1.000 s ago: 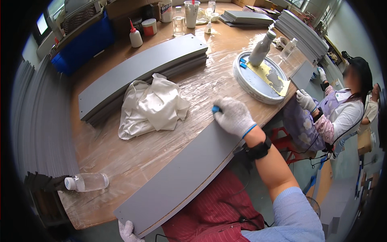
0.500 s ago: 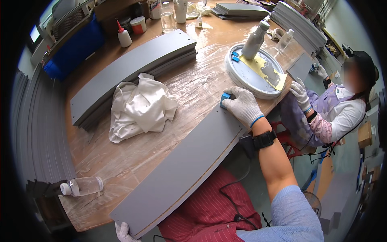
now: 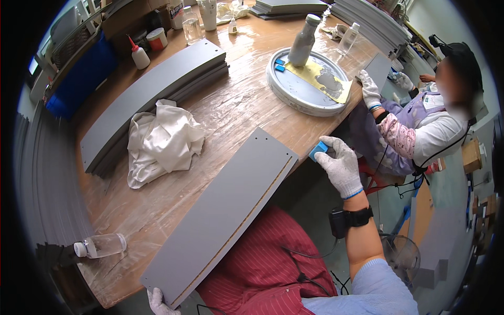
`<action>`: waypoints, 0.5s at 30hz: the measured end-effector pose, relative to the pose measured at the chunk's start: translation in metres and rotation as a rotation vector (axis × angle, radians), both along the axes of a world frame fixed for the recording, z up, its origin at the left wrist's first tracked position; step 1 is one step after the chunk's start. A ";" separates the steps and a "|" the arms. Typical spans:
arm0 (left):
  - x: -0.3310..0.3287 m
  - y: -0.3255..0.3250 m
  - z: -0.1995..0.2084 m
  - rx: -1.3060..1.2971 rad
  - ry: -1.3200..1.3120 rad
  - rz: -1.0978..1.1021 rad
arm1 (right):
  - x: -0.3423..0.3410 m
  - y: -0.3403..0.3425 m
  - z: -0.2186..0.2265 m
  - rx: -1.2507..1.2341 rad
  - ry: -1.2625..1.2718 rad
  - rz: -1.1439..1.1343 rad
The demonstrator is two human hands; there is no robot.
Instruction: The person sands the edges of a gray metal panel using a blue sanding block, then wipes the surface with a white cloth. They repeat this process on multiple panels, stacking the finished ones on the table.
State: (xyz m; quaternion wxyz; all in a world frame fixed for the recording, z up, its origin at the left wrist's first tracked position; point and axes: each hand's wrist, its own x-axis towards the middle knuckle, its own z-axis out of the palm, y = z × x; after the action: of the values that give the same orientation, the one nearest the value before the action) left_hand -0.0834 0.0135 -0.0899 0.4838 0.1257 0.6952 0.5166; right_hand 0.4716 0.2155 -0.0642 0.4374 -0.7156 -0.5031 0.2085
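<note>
right hand (image 3: pixel 341 167): pinches blue block (image 3: pixel 318 151) | left hand (image 3: pixel 159 303): touches board (image 3: pixel 220 210), grip unclear

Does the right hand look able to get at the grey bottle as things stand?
Probably yes: nothing tall shows between the right hand and the grey bottle, standing on the round tray. That hand grips a blue block, so grasping might need it set down.
</note>
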 end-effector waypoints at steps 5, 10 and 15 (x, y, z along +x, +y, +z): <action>0.003 0.004 -0.001 0.044 0.022 -0.007 | -0.031 0.006 -0.029 0.124 -0.086 -0.089; 0.009 0.008 -0.014 0.246 -0.042 -0.001 | -0.045 0.003 -0.032 0.245 -0.123 -0.147; 0.025 0.010 -0.004 0.258 -0.046 0.034 | -0.107 -0.035 -0.026 0.272 -0.004 0.015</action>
State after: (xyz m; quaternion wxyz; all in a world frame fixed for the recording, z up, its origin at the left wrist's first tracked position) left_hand -0.0586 0.0235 -0.0942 0.4706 0.1631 0.6138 0.6125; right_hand 0.3643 0.1803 -0.0898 0.5278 -0.6464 -0.5328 0.1405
